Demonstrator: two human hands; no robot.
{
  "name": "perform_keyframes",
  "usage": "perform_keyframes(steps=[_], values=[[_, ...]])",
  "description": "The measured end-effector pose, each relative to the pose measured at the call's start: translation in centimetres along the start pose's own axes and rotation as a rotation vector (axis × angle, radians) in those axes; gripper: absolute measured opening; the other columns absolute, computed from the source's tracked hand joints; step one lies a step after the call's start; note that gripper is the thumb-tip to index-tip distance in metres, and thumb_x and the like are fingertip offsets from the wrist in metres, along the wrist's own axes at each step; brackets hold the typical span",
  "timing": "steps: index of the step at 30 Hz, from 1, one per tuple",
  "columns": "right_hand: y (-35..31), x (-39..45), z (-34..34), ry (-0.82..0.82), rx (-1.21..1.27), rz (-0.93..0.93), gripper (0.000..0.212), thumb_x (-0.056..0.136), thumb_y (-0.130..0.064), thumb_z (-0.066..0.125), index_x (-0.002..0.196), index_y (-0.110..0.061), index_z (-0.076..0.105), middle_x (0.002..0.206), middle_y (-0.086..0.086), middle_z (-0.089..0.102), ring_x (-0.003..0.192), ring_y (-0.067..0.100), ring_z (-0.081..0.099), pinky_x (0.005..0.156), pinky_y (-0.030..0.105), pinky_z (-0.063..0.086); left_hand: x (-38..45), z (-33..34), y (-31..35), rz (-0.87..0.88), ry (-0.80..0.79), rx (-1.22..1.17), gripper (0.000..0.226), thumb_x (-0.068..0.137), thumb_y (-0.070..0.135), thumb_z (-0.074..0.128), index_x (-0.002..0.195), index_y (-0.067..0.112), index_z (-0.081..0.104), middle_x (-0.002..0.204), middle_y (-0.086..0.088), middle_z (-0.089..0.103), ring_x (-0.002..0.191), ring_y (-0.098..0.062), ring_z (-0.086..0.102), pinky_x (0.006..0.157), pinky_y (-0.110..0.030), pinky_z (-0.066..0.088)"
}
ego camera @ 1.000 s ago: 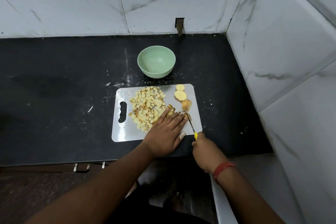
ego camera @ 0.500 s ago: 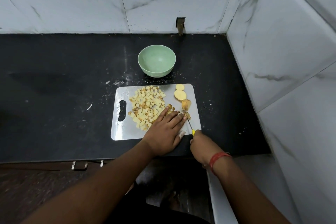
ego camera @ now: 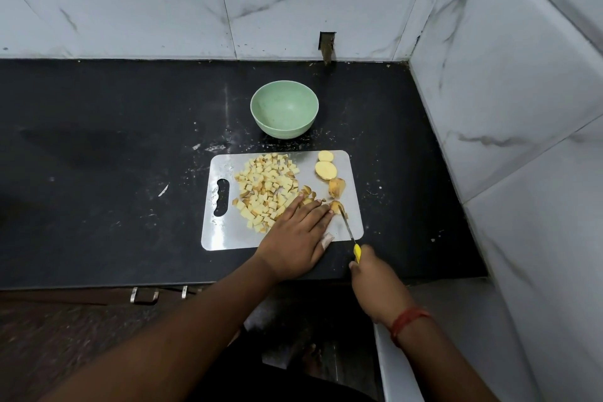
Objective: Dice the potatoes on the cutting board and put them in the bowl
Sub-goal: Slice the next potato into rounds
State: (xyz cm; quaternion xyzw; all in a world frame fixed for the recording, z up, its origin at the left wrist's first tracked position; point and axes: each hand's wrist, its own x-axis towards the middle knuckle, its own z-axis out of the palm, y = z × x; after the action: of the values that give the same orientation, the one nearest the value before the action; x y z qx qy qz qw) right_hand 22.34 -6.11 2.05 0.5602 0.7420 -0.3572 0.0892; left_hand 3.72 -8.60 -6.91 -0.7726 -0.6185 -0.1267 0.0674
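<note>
Now mid-dice; left hand (ego camera: 298, 235) flat, fingers straight, pinning potato piece (ego camera: 336, 206) at fingertips on cutting board (ego camera: 225, 235); right hand (ego camera: 375, 277) clenched round yellow-handled knife (ego camera: 348, 228), blade just right of fingertips, running near-to-far; diced pile (ego camera: 266, 188) left; bowl (ego camera: 284, 109) beyond board, holds nothing.
</note>
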Motion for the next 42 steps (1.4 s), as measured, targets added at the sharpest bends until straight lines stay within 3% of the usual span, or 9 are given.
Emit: perform_keyframes(steps=[13, 19, 23, 27, 28, 31, 35, 40, 42], values=[[-1.2, 2.1, 0.4, -0.018, -0.09, 0.026, 0.005, 0.102, -0.018, 0.039, 0.105, -0.014, 0.036, 0.082, 0.003, 0.052, 0.076, 0.018, 0.06, 0.063, 0.032, 0.047, -0.1, 0.0, 0.0, -0.005, 0.012, -0.006, 0.052, 0.108, 0.04, 0.036, 0.141, 0.008, 0.059, 0.141, -0.01, 0.059, 0.138, -0.028, 0.047, 0.124, -0.052, 0.021], [-1.1, 3.0, 0.6, -0.075, -0.188, 0.02, 0.013, 0.101, -0.015, 0.041, 0.112, -0.009, 0.037, 0.075, -0.002, 0.044, 0.062, 0.01, 0.046, 0.056, 0.023, 0.034, 0.0, 0.1, -0.1, -0.015, 0.0, -0.009, 0.05, 0.107, 0.04, 0.04, 0.141, 0.009, 0.059, 0.141, -0.009, 0.059, 0.138, -0.028, 0.047, 0.124, -0.052, 0.021], [-1.2, 3.6, 0.3, -0.121, -0.132, 0.014, 0.013, 0.101, -0.015, 0.038, 0.113, -0.012, 0.037, 0.092, 0.006, 0.049, 0.095, 0.03, 0.06, 0.068, 0.027, 0.039, 0.0, 0.1, -0.1, -0.02, -0.004, 0.0, 0.051, 0.106, 0.041, 0.04, 0.142, 0.009, 0.058, 0.141, -0.01, 0.058, 0.138, -0.028, 0.046, 0.124, -0.052, 0.021], [-1.0, 3.7, 0.6, -0.116, -0.178, 0.0, 0.01, 0.101, -0.015, 0.043, 0.104, -0.011, 0.033, 0.075, -0.003, 0.044, 0.064, 0.01, 0.048, 0.05, 0.021, 0.028, 0.0, 0.1, 0.0, -0.001, 0.008, 0.025, 0.053, 0.106, 0.042, 0.04, 0.142, 0.007, 0.057, 0.14, -0.012, 0.059, 0.136, -0.029, 0.049, 0.123, -0.053, 0.022], [-1.0, 3.7, 0.6, -0.118, -0.171, 0.008, 0.01, 0.101, -0.015, 0.042, 0.104, -0.01, 0.034, 0.076, -0.001, 0.046, 0.065, 0.01, 0.048, 0.052, 0.021, 0.03, 0.0, 0.2, 0.0, 0.011, 0.015, 0.031, 0.052, 0.106, 0.042, 0.04, 0.141, 0.007, 0.058, 0.14, -0.012, 0.06, 0.135, -0.03, 0.05, 0.123, -0.053, 0.023], [-1.0, 3.7, 0.3, -0.138, -0.102, 0.014, 0.016, 0.101, -0.014, 0.038, 0.115, -0.007, 0.04, 0.103, 0.014, 0.058, 0.096, 0.03, 0.061, 0.072, 0.028, 0.039, 0.0, 0.4, 0.0, 0.026, 0.029, 0.042, 0.052, 0.106, 0.041, 0.039, 0.139, 0.007, 0.06, 0.138, -0.014, 0.06, 0.132, -0.031, 0.052, 0.122, -0.053, 0.024], [-1.0, 3.7, 0.6, -0.127, -0.116, 0.03, 0.01, 0.101, -0.016, 0.043, 0.103, -0.011, 0.035, 0.078, 0.0, 0.048, 0.067, 0.013, 0.05, 0.058, 0.024, 0.035, 0.0, 0.4, -0.1, 0.009, 0.004, 0.055, 0.054, 0.105, 0.042, 0.039, 0.142, 0.008, 0.058, 0.141, -0.013, 0.058, 0.135, -0.03, 0.049, 0.123, -0.053, 0.023], [-0.6, 3.2, 0.5, -0.148, -0.067, 0.03, 0.027, 0.101, -0.014, 0.038, 0.125, -0.002, 0.041, 0.114, 0.018, 0.059, 0.105, 0.034, 0.059, 0.077, 0.03, 0.039, 0.0, 0.4, -0.1, 0.004, 0.002, 0.043, 0.052, 0.106, 0.04, 0.037, 0.141, 0.008, 0.059, 0.141, -0.011, 0.059, 0.135, -0.03, 0.049, 0.122, -0.052, 0.025], [-0.1, 2.9, 0.9, -0.139, -0.085, 0.017, 0.017, 0.101, -0.014, 0.039, 0.116, -0.007, 0.042, 0.098, 0.011, 0.06, 0.088, 0.024, 0.061, 0.069, 0.027, 0.04, 0.1, 0.3, 0.0, 0.004, 0.0, 0.047, 0.052, 0.106, 0.04, 0.037, 0.141, 0.008, 0.059, 0.141, -0.011, 0.059, 0.135, -0.03, 0.049, 0.122, -0.052, 0.025]])
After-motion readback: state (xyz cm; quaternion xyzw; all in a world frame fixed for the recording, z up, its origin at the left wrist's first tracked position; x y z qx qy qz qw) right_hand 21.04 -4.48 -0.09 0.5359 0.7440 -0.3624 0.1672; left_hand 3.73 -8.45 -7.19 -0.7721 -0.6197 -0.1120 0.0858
